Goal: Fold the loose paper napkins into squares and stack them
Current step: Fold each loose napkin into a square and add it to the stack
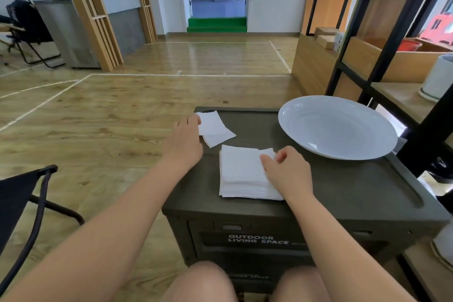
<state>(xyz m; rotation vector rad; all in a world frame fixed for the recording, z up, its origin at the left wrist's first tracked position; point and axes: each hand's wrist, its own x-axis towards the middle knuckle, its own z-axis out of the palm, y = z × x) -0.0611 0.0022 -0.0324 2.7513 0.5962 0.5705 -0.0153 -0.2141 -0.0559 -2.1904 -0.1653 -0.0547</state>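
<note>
On the dark desk (343, 193) in front of you, your right hand (289, 171) pinches the far right corner of the top napkin on the stack (241, 174), fingers curled round that edge. Your left hand (183, 142) lies flat, fingers straight, pressing the left edge of the loose napkins (214, 129) at the far left corner of the desk. I count two loose napkins there, overlapping, their corners turned diagonally, the lower one pointing right. One stack of folded squares sits near the middle, its edges roughly square to you; its layers are too fine to count. One white plate (338, 127) rests at the far right.
</note>
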